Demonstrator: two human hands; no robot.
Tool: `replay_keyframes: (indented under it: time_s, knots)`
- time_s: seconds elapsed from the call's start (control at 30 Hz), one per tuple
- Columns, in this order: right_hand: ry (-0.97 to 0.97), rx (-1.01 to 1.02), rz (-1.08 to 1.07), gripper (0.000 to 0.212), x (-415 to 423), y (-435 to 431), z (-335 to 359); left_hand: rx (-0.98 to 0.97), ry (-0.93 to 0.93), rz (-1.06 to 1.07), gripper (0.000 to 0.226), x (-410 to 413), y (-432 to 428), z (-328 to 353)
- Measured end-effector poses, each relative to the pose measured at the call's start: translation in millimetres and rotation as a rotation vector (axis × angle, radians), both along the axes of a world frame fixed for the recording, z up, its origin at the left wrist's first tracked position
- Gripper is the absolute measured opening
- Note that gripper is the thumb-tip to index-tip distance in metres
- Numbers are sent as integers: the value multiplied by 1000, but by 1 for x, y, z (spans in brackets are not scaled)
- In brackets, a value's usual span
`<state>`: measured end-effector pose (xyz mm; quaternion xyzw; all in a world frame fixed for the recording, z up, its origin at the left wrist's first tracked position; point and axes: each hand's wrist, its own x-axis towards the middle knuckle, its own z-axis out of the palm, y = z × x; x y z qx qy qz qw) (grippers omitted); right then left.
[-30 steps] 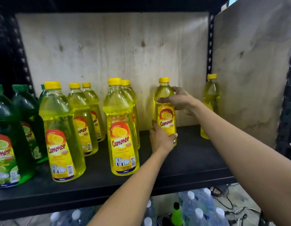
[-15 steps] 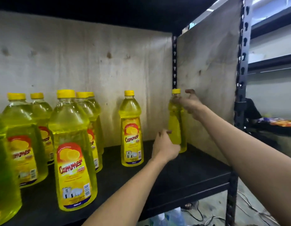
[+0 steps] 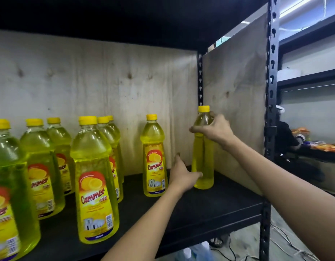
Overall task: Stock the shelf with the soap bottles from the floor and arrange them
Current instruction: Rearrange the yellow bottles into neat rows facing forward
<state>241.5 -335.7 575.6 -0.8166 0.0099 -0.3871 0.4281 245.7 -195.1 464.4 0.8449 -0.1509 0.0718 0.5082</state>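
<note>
— We're looking at the black shelf board (image 3: 209, 208), with a plywood back panel (image 3: 99, 87) behind it and a plywood side panel (image 3: 236, 102) at the right end, against the perforated black upright (image 3: 270, 102).

— And we've got big yellow Cammer soap bottles in rows on the left; the nearest full one (image 3: 95, 181) stands upright, label facing us.

— To the right of those rows, a slimmer Cammer bottle (image 3: 154, 157) stands alone, label forward.

— Now the action: the far-right slim bottle (image 3: 202, 157) stands upright on the board, close to the side panel, and we see no label on its near face.

— Our right hand (image 3: 213, 129) is wrapped round its shoulder, just under the yellow cap (image 3: 203, 108), fingers closed on it.

— Our left hand (image 3: 182, 176) sits low, fingers against the bottle's lower body near the base. Whether it truly grips or only steadies, we can't tell.

— Down below the shelf, white-capped clear bottles (image 3: 197, 251) poke into view by the floor.
</note>
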Motion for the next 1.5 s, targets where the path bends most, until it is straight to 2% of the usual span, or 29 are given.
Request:
replay_keyframes:
  time_s: [0.07, 0.1, 0.17, 0.23, 0.27, 0.33, 0.4, 0.47, 0.53, 0.63, 0.73, 0.83, 0.97, 1.03, 1.13, 1.2, 1.5]
  knots:
    - [19, 86, 229, 59, -28, 4, 15, -42, 21, -101, 129, -16, 15, 11]
    - [30, 128, 388, 53, -42, 7, 24, -51, 39, -173, 128, -24, 22, 16]
    - [57, 162, 635, 56, -65, 15, 38, -66, 80, -301, 105, -38, 38, 22]
    - [112, 115, 774, 61, -83, 24, 48, -66, 68, -328, 76, -56, 50, 27]
    - [143, 87, 822, 61, -90, 28, 52, -87, 37, -316, 72, -62, 54, 27]
    - [218, 95, 873, 61, -101, 33, 57, -146, -48, -224, 81, -76, 61, 22]
    - [273, 120, 808, 57, -109, 46, 57, -128, -127, -78, 103, -87, 63, 12]
    - [270, 74, 576, 49, -108, 64, 48, -24, -189, 107, 128, -96, 63, 1]
    - [242, 12, 364, 44, -105, 82, 34, 4, -160, 237, 135, -104, 64, -9]
    - [272, 62, 421, 42, -97, 98, 23, -35, -64, 255, 141, -106, 66, -22]
    - [289, 155, 529, 38, -85, 102, 26, -59, -18, 132, 133, -97, 81, -26]
    - [329, 104, 639, 33, -72, 105, 28, -81, 5, -19, 106, -83, 100, -27]
    - [345, 65, 719, 31, -58, 104, 24, -71, -56, 1, 89, -73, 109, -33]
    - [385, 64, 739, 35, -53, 100, 23, -76, -82, 77, 90, -73, 104, -37]
    - [484, -29, 654, 49, -54, 96, 19, -37, -128, 219, 101, -77, 92, -42]
    - [456, -48, 587, 59, -53, 95, 15, -11, -148, 277, 105, -79, 86, -42]
    - [432, -28, 578, 72, -58, 99, 10, 17, -165, 325, 102, -84, 81, -45]
